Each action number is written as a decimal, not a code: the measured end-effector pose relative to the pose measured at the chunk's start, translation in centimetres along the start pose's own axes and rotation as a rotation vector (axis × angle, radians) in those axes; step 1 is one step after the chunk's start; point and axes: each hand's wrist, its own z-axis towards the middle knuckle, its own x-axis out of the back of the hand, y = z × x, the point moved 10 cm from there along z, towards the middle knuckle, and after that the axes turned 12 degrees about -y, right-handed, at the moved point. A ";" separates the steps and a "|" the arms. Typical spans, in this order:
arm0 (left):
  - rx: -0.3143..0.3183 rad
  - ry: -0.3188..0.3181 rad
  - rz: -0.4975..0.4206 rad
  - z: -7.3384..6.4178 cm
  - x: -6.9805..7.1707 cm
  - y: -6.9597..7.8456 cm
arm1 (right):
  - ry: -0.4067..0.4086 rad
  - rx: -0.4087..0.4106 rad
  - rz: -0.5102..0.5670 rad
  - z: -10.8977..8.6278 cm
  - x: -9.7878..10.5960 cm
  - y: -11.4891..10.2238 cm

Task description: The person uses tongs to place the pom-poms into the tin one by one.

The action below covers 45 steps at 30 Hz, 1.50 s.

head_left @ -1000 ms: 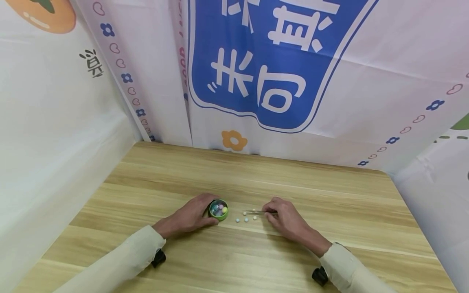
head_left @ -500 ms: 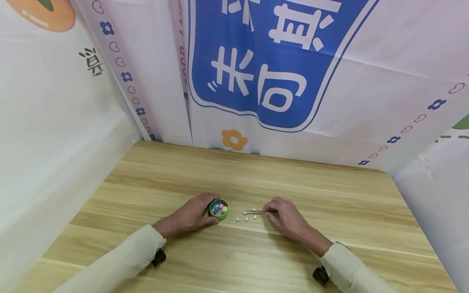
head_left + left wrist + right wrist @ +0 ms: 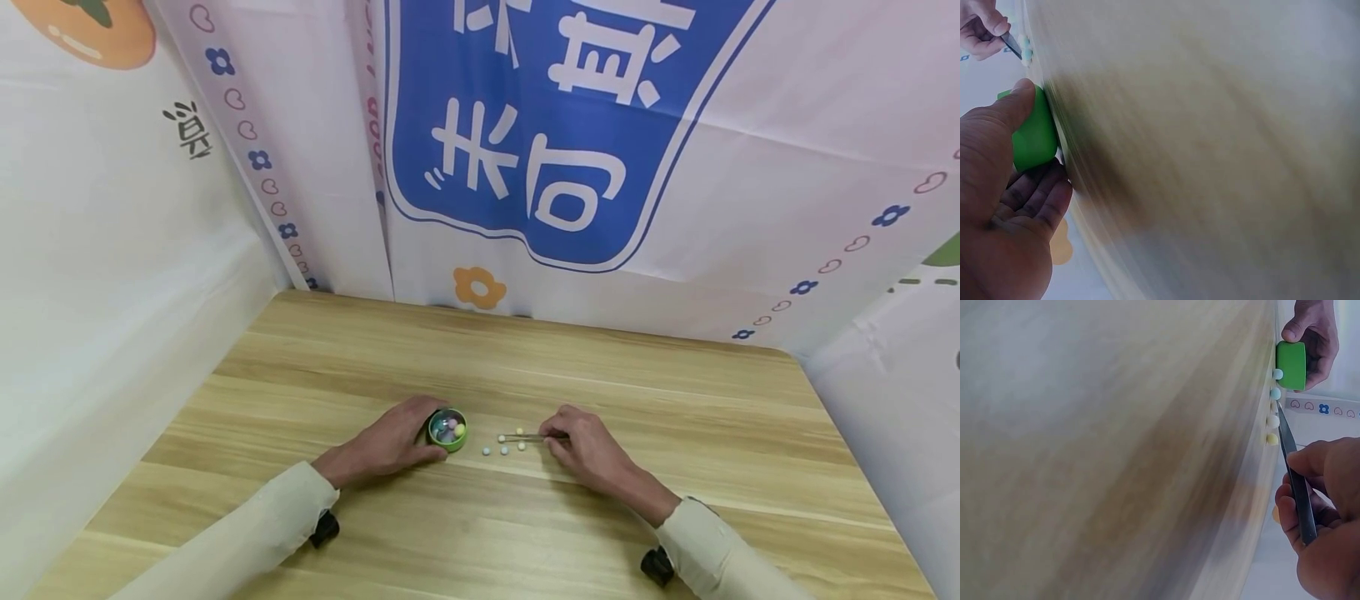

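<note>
My left hand (image 3: 390, 435) holds a small round green cup (image 3: 458, 445) on the table, thumb on the near side and fingers on the far side. Inside it lie several coloured balls, among them a yellow ball (image 3: 460, 431) and a pink one. My right hand (image 3: 588, 450) pinches metal tweezers (image 3: 1298, 484), which point left toward the cup. In the head view their tips are at a pale bead (image 3: 502, 438); whether they grip it cannot be made out. Close by lie a yellow bead (image 3: 519, 432), a pale yellow-green bead (image 3: 521, 447) and two light blue beads (image 3: 504, 451).
The wood-grain table (image 3: 465, 533) runs back to a printed white cloth (image 3: 675, 275) hung behind it. More white cloth (image 3: 112, 275) hangs along the left and right sides. Each wrist carries a black camera, such as the one (image 3: 657, 567) under the right sleeve.
The tweezers have shifted slightly toward the near side, with their tips now level with the pale bead. The left hand and the green cup have stayed in place.
</note>
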 end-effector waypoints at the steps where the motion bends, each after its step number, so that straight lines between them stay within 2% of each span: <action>1: 0.001 -0.002 -0.005 0.0 0.0 0.0 | 0.000 -0.001 0.002 0.0 0.0 0.0; 9: 0.014 -0.014 -0.009 0.0 -0.1 -0.2 | -0.002 0.007 0.004 0.1 0.0 -0.1; 20: -0.008 -0.005 0.000 0.0 0.1 0.1 | 0.010 0.017 0.005 0.1 0.1 -0.3; 30: 0.022 -0.026 -0.006 0.1 -0.1 -0.1 | 0.032 0.025 0.000 0.2 0.5 -0.5; 38: -0.001 -0.006 -0.005 0.1 0.0 0.0 | 0.016 0.038 0.012 0.6 0.6 -0.9; 45: 0.024 -0.021 -0.019 0.1 -0.1 -0.2 | 0.009 0.040 0.042 1.0 0.6 -1.4</action>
